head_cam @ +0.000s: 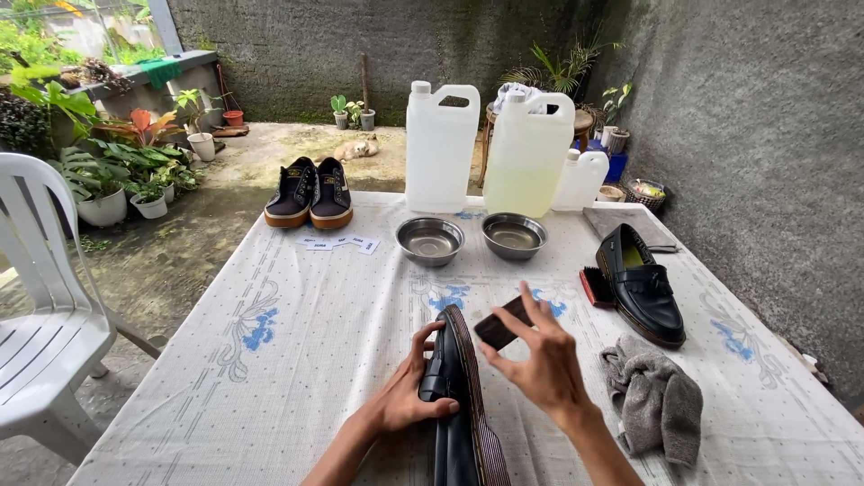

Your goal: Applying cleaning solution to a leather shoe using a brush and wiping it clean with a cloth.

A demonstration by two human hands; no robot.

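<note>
My left hand (pixel 405 396) grips a black leather shoe (pixel 459 423), tipped on its side so the brown ribbed sole edge faces right. My right hand (pixel 540 360) holds a small dark brush (pixel 500 324) just beside the sole, fingers spread around it. The matching black tasselled loafer (pixel 641 286) stands upright on the table to the right, with a red-backed brush (pixel 596 288) lying against its left side. A crumpled grey cloth (pixel 657 400) lies right of my right forearm.
Two steel bowls (pixel 430 239) (pixel 514 235) sit mid-table before three white plastic jugs (pixel 441 144). A pair of dark sneakers (pixel 310 193) and paper slips (pixel 337 243) lie at the far left of the white patterned tablecloth (pixel 297 360). A white plastic chair (pixel 40 315) stands left.
</note>
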